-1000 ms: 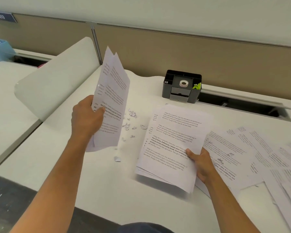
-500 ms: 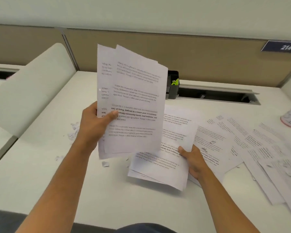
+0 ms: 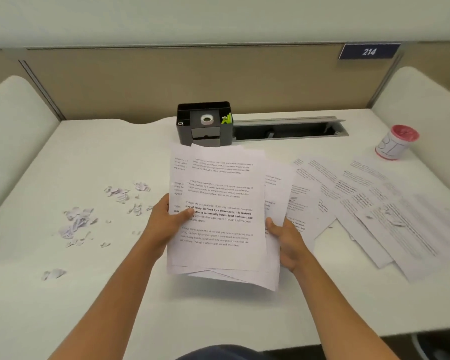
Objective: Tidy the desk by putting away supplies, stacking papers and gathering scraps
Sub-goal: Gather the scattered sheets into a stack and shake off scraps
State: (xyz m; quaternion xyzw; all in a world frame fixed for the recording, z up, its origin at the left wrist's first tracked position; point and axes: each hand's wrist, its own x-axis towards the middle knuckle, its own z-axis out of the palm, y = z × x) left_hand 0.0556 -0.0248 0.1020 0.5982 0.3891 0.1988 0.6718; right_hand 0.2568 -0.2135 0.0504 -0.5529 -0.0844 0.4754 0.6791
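Above the middle of the white desk (image 3: pixel 218 313), a stack of papers (image 3: pixel 218 229) sits between both hands, the left hand (image 3: pixel 164 224) at its left edge and the right hand (image 3: pixel 287 242) at its right edge. The sheets are thin white printer pages with short blocks of black type, one line in bold; their corners do not line up, so several edges fan out at the bottom and along the right side. The left hand grips the stack with its thumb curled over the top page and its fingers hidden behind. The right hand pinches the right edge, thumb on top, fingers curled under.

To the right, more loose sheets (image 3: pixel 361 203) of the same printed kind lie flat and overlapping across the desk, slanted at different angles. To the left, well apart from the stack, small torn paper scraps (image 3: pixel 81 219) are scattered in crumpled bits. Just behind the stack stands a black boxy desk organizer (image 3: pixel 205 126) with a white tape roll (image 3: pixel 206 119) on top and something lime green in its right slot. Near the far right corner stands a round white cup (image 3: pixel 396 142) with a pink top. A blue plate reading 214 (image 3: pixel 369 51) hangs on the tan partition.
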